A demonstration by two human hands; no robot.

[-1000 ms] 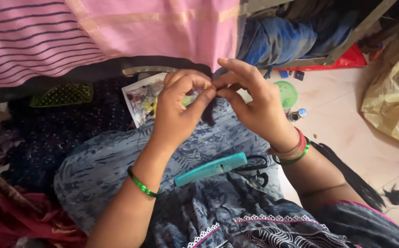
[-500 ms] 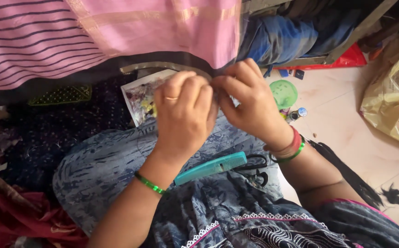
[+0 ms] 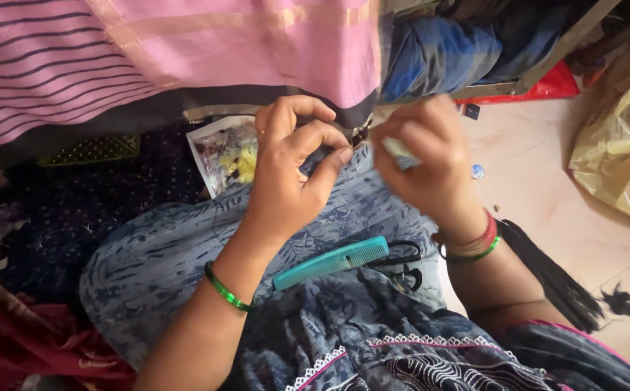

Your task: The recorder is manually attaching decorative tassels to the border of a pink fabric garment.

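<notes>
Left hand (image 3: 297,170) raised over the lap, thumb and fingers curled shut, pinching a small dark strand (image 3: 322,150) at the fingertips; the strand runs up-right toward the pink cloth (image 3: 242,43). Right hand (image 3: 423,163) blurred, fingers bent around something pale; cannot tell what it is. Strand sits between the hands, nearer the left. Teal comb (image 3: 333,262) and black scissors (image 3: 400,259) lie on the lap below. Half a second ago the hands touched; now they are apart, right drawn rightward
</notes>
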